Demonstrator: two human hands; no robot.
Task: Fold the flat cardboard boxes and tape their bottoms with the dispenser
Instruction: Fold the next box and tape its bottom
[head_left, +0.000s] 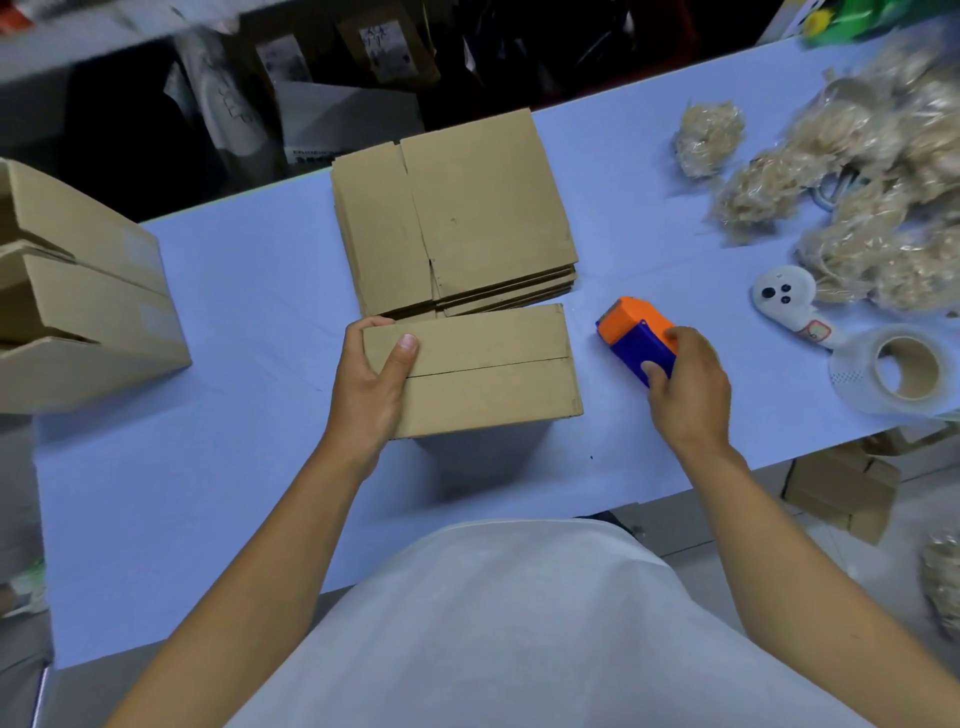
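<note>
A folded cardboard box (488, 374) stands on the blue table (208, 493) with its two bottom flaps closed and the seam facing up. My left hand (371, 382) grips its left end, thumb on top of the flaps. My right hand (688, 387) holds an orange and blue tape dispenser (636, 332) on the table just right of the box. Behind the box lies a stack of flat cardboard boxes (462, 218).
Several assembled boxes (78, 291) lie stacked at the left edge. At the right lie a roll of clear tape (896, 369), a white handheld device (787, 299) and several bags of straw-like filler (857, 171). More boxes (841, 488) sit on the floor.
</note>
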